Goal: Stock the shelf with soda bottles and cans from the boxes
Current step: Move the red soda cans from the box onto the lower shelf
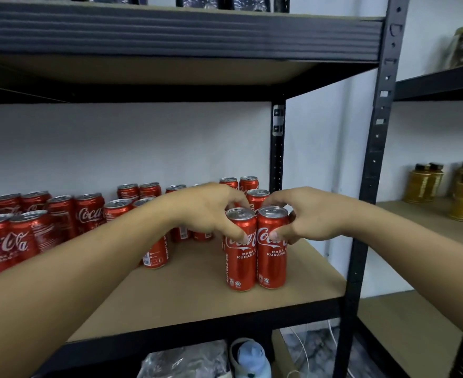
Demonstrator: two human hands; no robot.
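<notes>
White Coca-Cola script crosses the far-left can [3,257], the left front can [240,268] and the right front can [272,268]; both front cans also read RASA and KURANG, and RECYCLE ME runs up the left one's side

I am gripping the left can [240,260] with my left hand [208,211] and the right can [272,261] with my right hand [311,218]; both are standing upright, touching, on the shelf [197,293], other cans [61,214] behind.
</notes>
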